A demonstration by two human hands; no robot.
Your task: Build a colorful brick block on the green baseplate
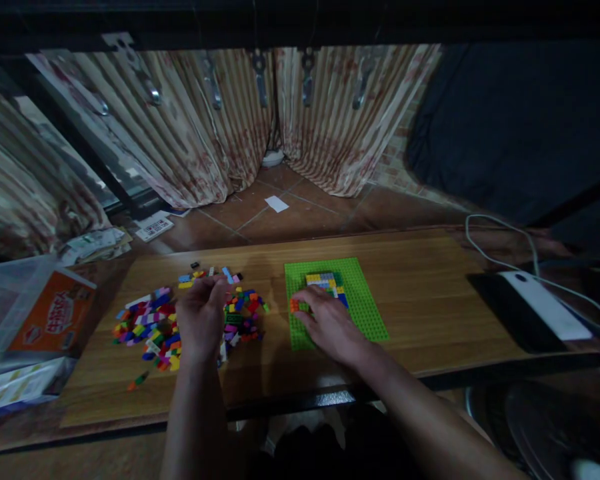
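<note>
My left hand (200,317) hovers over the loose toy bricks, thumb and fingertips pinched together. Whatever lies between those fingertips is too small or hidden to make out. On the tabletop, a green studded baseplate (365,300) carries a low build of yellow, grey, white and blue toy bricks (325,278). My right hand (330,323) rests over this build and covers part of it. Its thumb and index finger curl around an orange brick (294,305) at the build's left side, with a bit of green beside it.
Mixed bricks (153,323) lie heaped on the left of the wooden table (420,293). A clear plastic bin with an orange label (50,310) stands at the left edge. At the right lie a black and white device (540,303) and a white cable (533,247).
</note>
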